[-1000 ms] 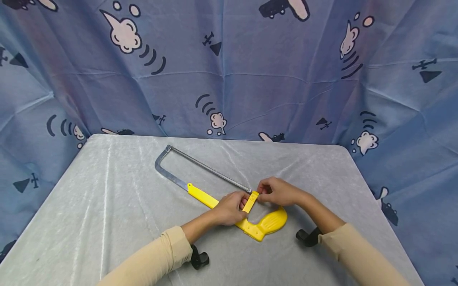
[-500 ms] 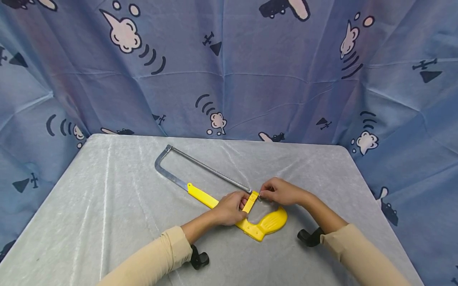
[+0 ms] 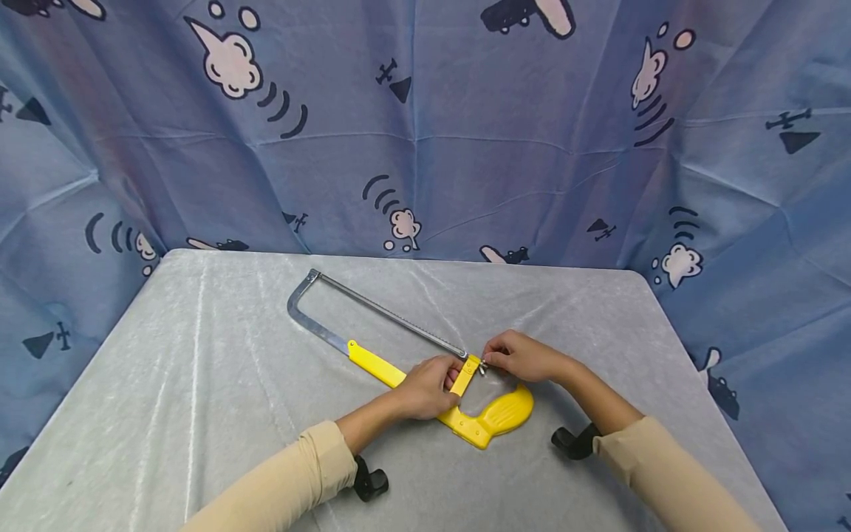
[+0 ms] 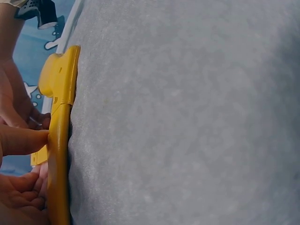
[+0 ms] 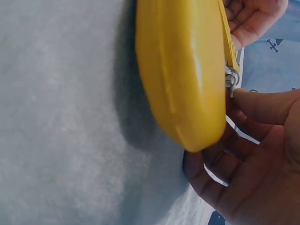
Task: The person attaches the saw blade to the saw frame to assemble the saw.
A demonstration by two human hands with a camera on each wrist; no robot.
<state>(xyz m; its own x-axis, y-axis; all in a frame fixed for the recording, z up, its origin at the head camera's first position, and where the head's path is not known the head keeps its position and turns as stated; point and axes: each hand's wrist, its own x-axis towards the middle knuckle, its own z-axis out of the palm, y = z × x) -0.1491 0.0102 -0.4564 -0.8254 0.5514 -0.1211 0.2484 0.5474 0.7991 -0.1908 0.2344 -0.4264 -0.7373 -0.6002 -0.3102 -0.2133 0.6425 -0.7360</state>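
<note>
A hacksaw (image 3: 375,363) with a yellow frame and handle lies flat on the table, its metal blade (image 3: 392,317) on the far side. My left hand (image 3: 425,388) grips the frame by the yellow end post (image 3: 465,377), thumb on the near side. At the post's outer end is a small metal wing nut (image 5: 230,77). My right hand (image 3: 528,357) pinches this wing nut between thumb and fingers, beyond the yellow handle (image 3: 508,410). The handle hides part of the right fingers in the right wrist view.
A light grey cloth covers the table (image 3: 219,414). Behind it hangs a blue patterned curtain (image 3: 425,148). Black straps with camera mounts sit at both wrists, near the beige sleeves.
The right fingers have shifted slightly right and turned at the wing nut, which now shows more plainly. The left hand and the hacksaw have stayed in place.
</note>
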